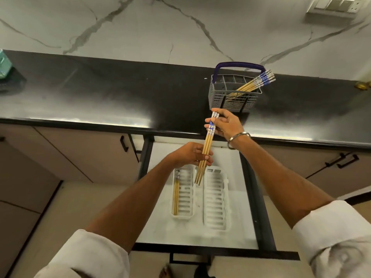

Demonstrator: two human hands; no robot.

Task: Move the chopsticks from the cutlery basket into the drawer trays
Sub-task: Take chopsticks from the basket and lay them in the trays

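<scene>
Both hands are sharing one bundle of chopsticks (206,151) over the open drawer (249,197) — right hand (224,125) pinching the blue-patterned top ends, left hand (190,153) gripping lower down the shafts. The bundle's long axis is running steeply, tips pointing down between the two white trays, just above the left tray (188,197) and beside the right tray (215,199). Both trays are lying lengthwise front to back, so the bundle would need tipping flat along that line; the left hand is nearer the trays. A pair of chopsticks is already lying along the left tray's left edge (176,193). More chopsticks are leaning in the cutlery basket (230,97) on the black bench (100,93) — task looks partway done. Marble wall (140,27) behind, beige cabinet doors (80,153) flanking the drawer
</scene>
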